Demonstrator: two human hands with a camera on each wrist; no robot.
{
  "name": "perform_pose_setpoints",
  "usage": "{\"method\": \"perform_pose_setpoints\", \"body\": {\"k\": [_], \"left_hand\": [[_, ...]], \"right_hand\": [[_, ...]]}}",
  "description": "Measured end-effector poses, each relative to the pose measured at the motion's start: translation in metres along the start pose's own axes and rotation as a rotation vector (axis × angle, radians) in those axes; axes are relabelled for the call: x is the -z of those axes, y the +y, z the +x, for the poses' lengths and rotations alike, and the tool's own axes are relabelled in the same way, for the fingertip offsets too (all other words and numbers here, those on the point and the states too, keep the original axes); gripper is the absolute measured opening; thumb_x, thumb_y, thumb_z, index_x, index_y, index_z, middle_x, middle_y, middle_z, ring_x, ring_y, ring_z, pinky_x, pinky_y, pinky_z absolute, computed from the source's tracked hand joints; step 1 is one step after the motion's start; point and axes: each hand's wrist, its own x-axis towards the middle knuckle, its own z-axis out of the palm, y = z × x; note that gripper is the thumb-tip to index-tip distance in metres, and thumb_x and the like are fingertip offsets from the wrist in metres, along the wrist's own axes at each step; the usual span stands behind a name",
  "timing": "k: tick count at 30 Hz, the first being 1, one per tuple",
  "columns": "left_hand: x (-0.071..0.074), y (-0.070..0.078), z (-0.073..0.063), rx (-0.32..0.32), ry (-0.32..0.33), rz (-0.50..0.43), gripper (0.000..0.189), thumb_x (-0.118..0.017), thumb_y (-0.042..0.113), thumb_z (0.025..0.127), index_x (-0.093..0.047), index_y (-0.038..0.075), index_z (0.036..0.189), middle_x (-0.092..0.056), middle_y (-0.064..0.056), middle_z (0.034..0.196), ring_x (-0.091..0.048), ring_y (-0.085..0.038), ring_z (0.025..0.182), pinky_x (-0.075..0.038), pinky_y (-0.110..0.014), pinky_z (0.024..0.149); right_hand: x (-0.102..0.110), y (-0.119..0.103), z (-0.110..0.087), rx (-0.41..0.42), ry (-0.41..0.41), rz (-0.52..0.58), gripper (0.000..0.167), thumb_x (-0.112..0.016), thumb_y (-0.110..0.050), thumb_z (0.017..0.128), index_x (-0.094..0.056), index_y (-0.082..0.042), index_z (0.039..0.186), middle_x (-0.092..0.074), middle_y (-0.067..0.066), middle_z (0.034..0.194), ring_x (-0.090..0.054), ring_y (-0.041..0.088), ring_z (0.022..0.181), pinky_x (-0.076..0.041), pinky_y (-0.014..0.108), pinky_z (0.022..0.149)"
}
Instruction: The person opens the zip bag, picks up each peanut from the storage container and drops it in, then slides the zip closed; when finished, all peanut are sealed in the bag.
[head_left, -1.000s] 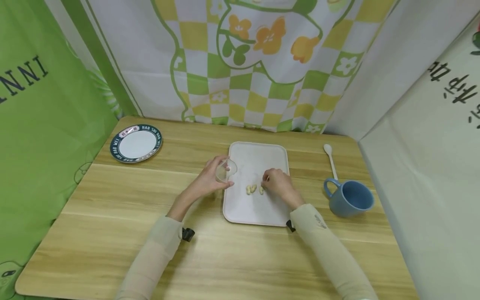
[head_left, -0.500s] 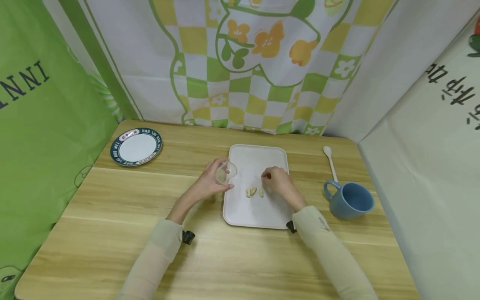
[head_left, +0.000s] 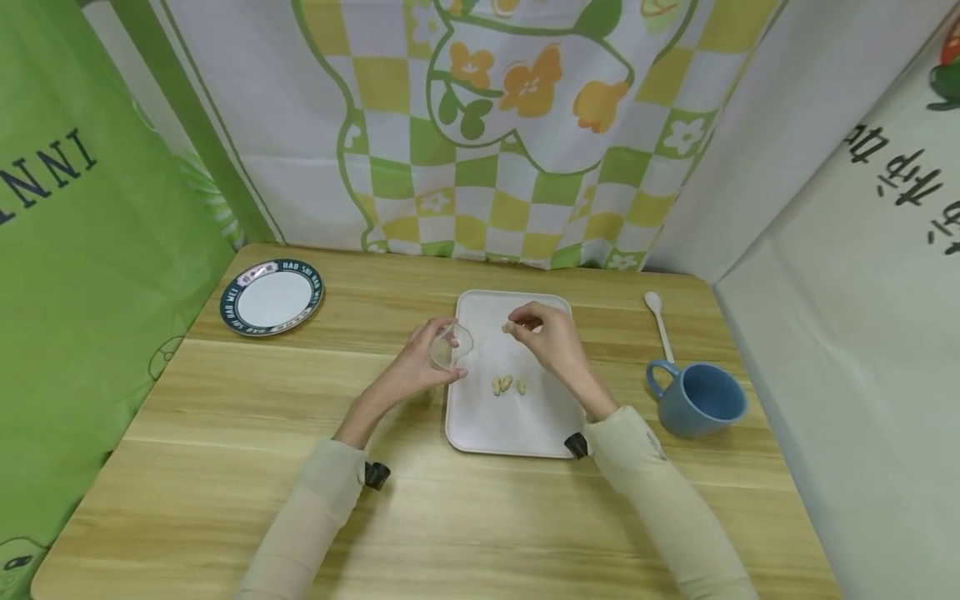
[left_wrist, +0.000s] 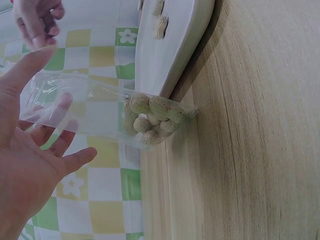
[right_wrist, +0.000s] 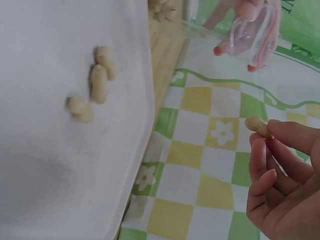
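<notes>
My left hand (head_left: pixel 412 362) grips the mouth of a clear plastic zip bag (left_wrist: pixel 95 102) at the left edge of the white tray (head_left: pixel 517 429). In the left wrist view the bag hangs with its mouth held apart by thumb and fingers, and several peanuts in shells (left_wrist: pixel 152 117) sit in its bottom. My right hand (head_left: pixel 553 340) is raised over the tray, right of the bag's mouth. Its thumb and fingertips pinch one peanut (right_wrist: pixel 257 127). Three more peanuts (right_wrist: pixel 99 84) lie on the tray, two of them side by side.
A white plate with a dark green patterned rim (head_left: pixel 234 310) is at the back left of the wooden table (head_left: pixel 225 433). To the right stand a blue mug (head_left: pixel 693 408) and a white spoon (head_left: pixel 660 321). A checkered curtain (head_left: pixel 495 200) hangs behind the table.
My right hand has lifted from beside the peanuts on the tray and moved up and left toward the bag, with a peanut now showing at its fingertips. The left hand keeps its place.
</notes>
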Motion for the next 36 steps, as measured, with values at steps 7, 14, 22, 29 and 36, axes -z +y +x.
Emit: {"method": "perform_pose_setpoints", "body": {"k": [7,14,22,29,36], "left_hand": [[0.001,0.002,-0.001,0.0,-0.005,-0.002,0.08,-0.08,0.025,0.079,-0.034,0.01,0.143,-0.047,-0.015,0.13,-0.034,-0.036,0.132,-0.035,-0.057,0.104],[0.001,0.006,-0.001,0.014,-0.03,-0.036,0.079,-0.079,0.024,0.079,-0.034,0.011,0.143,-0.059,-0.011,0.114,-0.033,-0.033,0.131,-0.034,-0.058,0.104],[0.001,0.008,-0.001,0.016,-0.042,-0.023,0.08,-0.078,0.027,0.081,-0.032,0.014,0.145,-0.043,-0.017,0.137,-0.031,-0.035,0.133,-0.035,-0.06,0.103],[0.001,0.007,-0.002,0.027,-0.042,-0.018,0.081,-0.079,0.028,0.08,-0.031,0.015,0.145,-0.034,-0.015,0.146,-0.034,-0.034,0.133,-0.039,-0.057,0.101],[0.001,0.006,-0.002,0.034,-0.044,-0.019,0.082,-0.078,0.03,0.081,-0.03,0.016,0.146,-0.032,-0.014,0.147,-0.033,-0.034,0.134,-0.04,-0.057,0.1]], "right_hand": [[0.0,-0.024,0.002,0.082,0.005,0.029,0.012,-0.072,-0.016,0.088,-0.072,-0.007,0.096,-0.071,0.004,0.09,-0.065,0.016,0.081,-0.053,0.032,0.071],[-0.011,-0.04,0.001,0.172,-0.058,0.044,0.01,-0.071,-0.013,0.088,-0.072,-0.008,0.097,-0.07,0.002,0.089,-0.062,0.013,0.076,-0.051,0.028,0.065],[-0.021,-0.045,0.0,0.283,-0.087,0.008,0.009,-0.071,-0.008,0.087,-0.072,-0.005,0.095,-0.069,0.002,0.091,-0.063,0.013,0.081,-0.052,0.026,0.07],[-0.029,-0.048,-0.004,0.314,-0.104,-0.111,0.009,-0.073,-0.008,0.085,-0.072,-0.006,0.094,-0.069,0.002,0.091,-0.064,0.016,0.08,-0.052,0.027,0.067],[-0.033,-0.05,-0.005,0.318,-0.086,-0.165,0.007,-0.073,-0.009,0.085,-0.072,-0.007,0.092,-0.068,0.001,0.088,-0.063,0.017,0.076,-0.051,0.027,0.062]]}}
